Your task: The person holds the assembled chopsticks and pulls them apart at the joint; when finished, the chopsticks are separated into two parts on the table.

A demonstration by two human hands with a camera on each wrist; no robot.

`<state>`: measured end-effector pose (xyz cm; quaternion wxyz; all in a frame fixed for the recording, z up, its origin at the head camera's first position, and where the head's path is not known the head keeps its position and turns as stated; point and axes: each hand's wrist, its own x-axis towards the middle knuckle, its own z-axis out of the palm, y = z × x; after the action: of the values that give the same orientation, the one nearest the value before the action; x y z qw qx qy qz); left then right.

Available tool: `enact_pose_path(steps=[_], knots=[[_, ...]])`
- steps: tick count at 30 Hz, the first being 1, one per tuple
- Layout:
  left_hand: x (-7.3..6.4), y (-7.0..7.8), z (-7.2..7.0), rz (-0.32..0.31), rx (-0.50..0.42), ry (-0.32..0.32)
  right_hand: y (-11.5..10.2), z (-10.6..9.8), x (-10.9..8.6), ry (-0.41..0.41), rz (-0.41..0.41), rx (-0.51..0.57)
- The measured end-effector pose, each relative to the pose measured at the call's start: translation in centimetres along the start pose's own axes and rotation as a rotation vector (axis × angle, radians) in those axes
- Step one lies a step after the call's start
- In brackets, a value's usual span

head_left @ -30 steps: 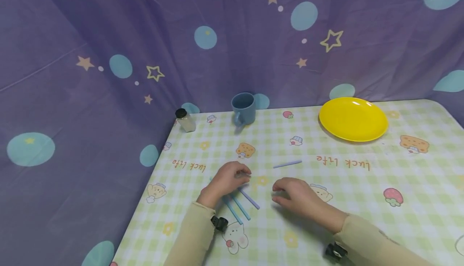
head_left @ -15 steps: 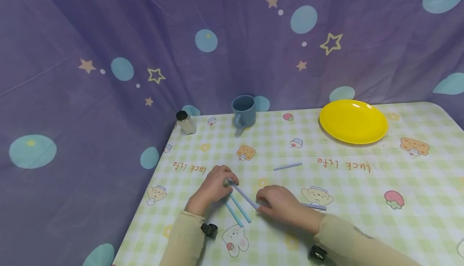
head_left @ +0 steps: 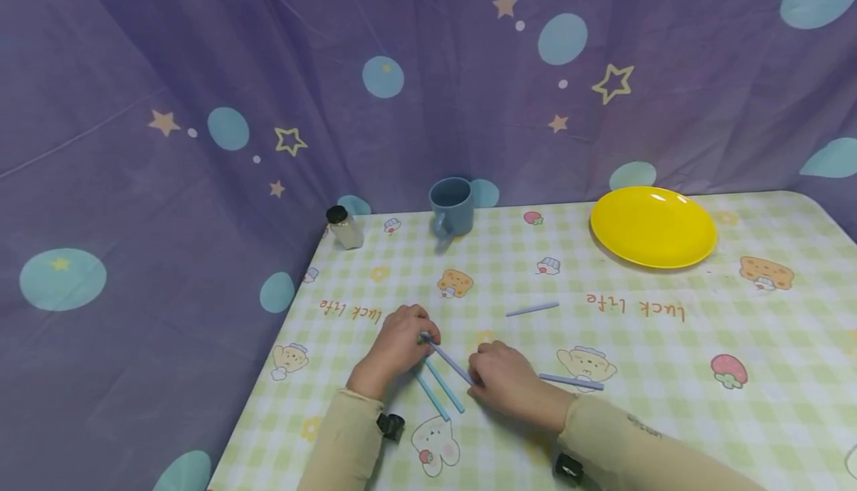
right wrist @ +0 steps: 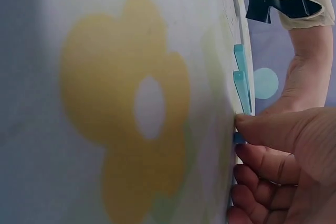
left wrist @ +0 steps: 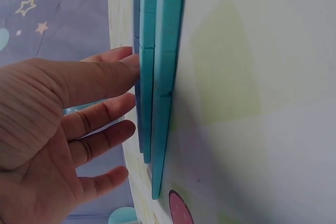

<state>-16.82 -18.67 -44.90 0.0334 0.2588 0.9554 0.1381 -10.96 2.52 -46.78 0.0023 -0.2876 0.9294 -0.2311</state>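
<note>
My left hand [head_left: 399, 342] and right hand [head_left: 502, 379] hold opposite ends of one violet stick [head_left: 451, 361], which slants across the tablecloth [head_left: 790, 431] between them. Each thumb and forefinger pinches it; from the right wrist, only a small bluish tip shows beneath my right thumb. The head view has my right hand knuckles up, its fingers tucked in, while the left-wrist view reveals what my knuckles cover from above: the left thumb reaching out straight and the lower fingers spread loosely, palm toward the camera. That close view also brings out fine grooves across the sticks, whose sides look flat and straight-edged. Beside the held one lie a teal stick [head_left: 433, 396] and a second teal stick [head_left: 445, 387], nearly parallel; their blunt ends stand out in the right-wrist view, along with the black mount [right wrist: 283, 8] at my left cuff. Only from the head do I see another violet stick [head_left: 572, 382] just past my right wrist and a thin lilac stick [head_left: 533, 309] farther back, then a matte-looking blue mug [head_left: 451, 208], a black-lidded clear jar [head_left: 345, 229] and a glossy yellow oval plate [head_left: 652, 227] near the purple curtain [head_left: 201, 30].
</note>
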Motion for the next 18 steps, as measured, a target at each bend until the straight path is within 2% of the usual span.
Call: enact_pose_path(steps=[6,11,18], knots=[[0.1,0.0,0.1,0.026,0.021,0.025,0.1,0.1,0.0,0.03,0.048,0.016],[0.1,0.0,0.1,0.052,-0.011,0.042,0.6,-0.4,-0.1,0.062,0.105,0.015],[0.1,0.4,0.0,0.078,-0.075,0.046,1.6,-1.9,-0.5,0.113,0.145,0.034]])
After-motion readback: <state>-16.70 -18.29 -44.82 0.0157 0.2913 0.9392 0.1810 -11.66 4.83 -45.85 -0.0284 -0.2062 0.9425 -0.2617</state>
